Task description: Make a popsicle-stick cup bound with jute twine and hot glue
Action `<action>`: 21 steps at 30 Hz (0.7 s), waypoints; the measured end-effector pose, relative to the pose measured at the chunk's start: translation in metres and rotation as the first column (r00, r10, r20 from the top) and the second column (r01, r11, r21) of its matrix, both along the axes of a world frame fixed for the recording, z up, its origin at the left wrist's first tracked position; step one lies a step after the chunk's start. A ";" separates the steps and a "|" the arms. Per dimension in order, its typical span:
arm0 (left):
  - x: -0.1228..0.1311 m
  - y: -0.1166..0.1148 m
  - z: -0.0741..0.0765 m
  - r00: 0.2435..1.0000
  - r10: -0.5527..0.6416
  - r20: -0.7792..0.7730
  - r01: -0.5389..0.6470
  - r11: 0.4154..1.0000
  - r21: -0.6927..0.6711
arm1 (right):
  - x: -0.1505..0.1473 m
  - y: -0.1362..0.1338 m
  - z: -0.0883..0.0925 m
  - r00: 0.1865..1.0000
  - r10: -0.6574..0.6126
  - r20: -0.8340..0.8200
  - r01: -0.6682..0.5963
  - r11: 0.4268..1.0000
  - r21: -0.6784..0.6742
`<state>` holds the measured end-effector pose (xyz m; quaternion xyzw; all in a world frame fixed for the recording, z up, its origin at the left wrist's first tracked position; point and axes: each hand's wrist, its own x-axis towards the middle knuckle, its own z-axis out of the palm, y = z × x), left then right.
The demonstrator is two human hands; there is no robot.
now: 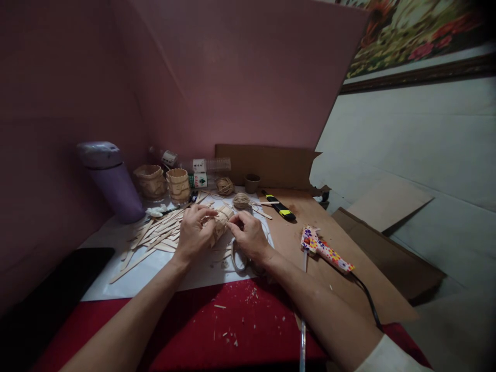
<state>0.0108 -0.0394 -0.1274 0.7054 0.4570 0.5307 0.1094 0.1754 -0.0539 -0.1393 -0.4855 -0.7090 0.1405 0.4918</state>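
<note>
Holding a pale, rounded wooden piece (222, 219) at the centre of the frame, over the white paper (96, 289) spread on the red-covered bench (186, 325). Clamped on its left side with the left hand (197, 230), with thumb and fingers curled around that end. Met on its right side by the right hand (250, 235), with thumb and fingertip drawn close together at the edge; cannot tell whether gripping the wood, pinching something thin, or only touching.

Judging from this, probably at a step of close fingertip work on the edge of the piece, not of picking from the pile of wooden sticks (155, 237) at centre left. Calls next, most likely, for a firm left hold and small, light adjustments on the right, without squeezing hard enough to shift or crack thin wood.

Within easy reach beyond the hands, near the middle of the frame: two balls of twine (241, 201). At centre right, lying unheld on brown cardboard (287, 243): a yellow-and-black cutter (281, 206) and, nearer, a flowered glue gun (325, 250). Standing at centre left, behind the sticks: two wooden cups (179, 186).
</note>
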 end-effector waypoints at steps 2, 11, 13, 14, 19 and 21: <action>0.001 -0.002 0.000 0.998 0.011 -0.068 -0.008 0.999 0.038 | 0.000 0.000 0.000 1.000 -0.007 0.007 0.007 1.000 0.011; 0.001 0.001 -0.007 0.980 0.006 -0.199 0.017 0.993 0.114 | -0.001 0.005 -0.001 0.995 -0.057 0.085 0.055 0.998 0.024; 0.002 0.001 -0.006 0.980 0.000 -0.198 0.022 0.994 0.106 | -0.001 0.006 -0.001 0.992 -0.069 0.105 0.066 0.997 0.025; 0.002 0.000 -0.006 0.981 -0.006 -0.193 0.025 0.995 0.100 | -0.001 0.006 0.000 0.991 -0.073 0.112 0.070 0.997 0.026; 0.002 -0.001 -0.003 0.992 -0.019 -0.127 0.027 0.998 0.063 | -0.003 0.008 -0.001 0.991 -0.070 0.117 0.065 0.997 0.041; 0.001 -0.002 -0.002 0.994 -0.024 -0.110 0.029 0.999 0.046 | -0.004 0.008 -0.001 0.991 -0.068 0.118 0.063 0.997 0.046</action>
